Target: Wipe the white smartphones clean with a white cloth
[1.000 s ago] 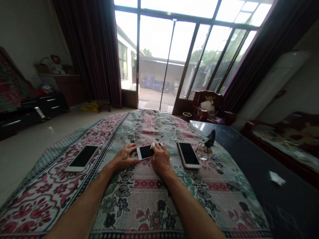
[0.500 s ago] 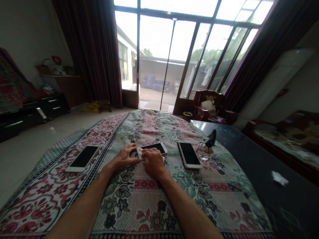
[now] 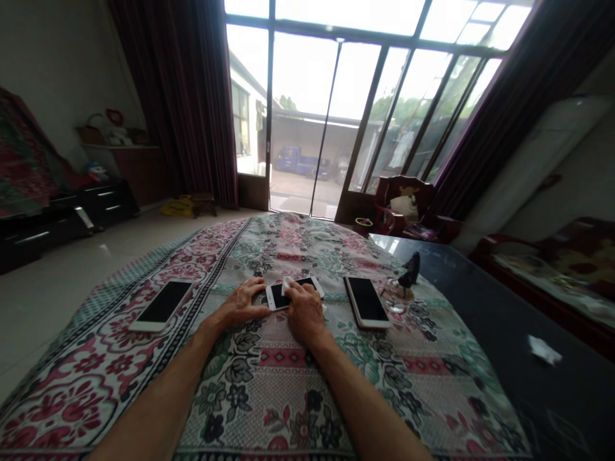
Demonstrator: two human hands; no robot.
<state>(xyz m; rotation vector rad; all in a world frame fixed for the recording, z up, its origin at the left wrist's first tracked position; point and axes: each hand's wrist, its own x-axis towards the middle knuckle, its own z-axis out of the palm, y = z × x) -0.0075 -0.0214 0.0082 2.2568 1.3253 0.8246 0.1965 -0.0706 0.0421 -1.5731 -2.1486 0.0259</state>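
My right hand (image 3: 306, 312) grips a crumpled tissue (image 3: 286, 284) against the flat, glossy phone (image 3: 277, 297); my left hand (image 3: 241, 302), spread loosely, frames its rounded end on patterned cloth (image 3: 283, 387).

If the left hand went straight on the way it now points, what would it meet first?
Most likely the middle phone: its near end lies right between the thumb and fingers of the left hand. They may already touch; depth is unclear here.
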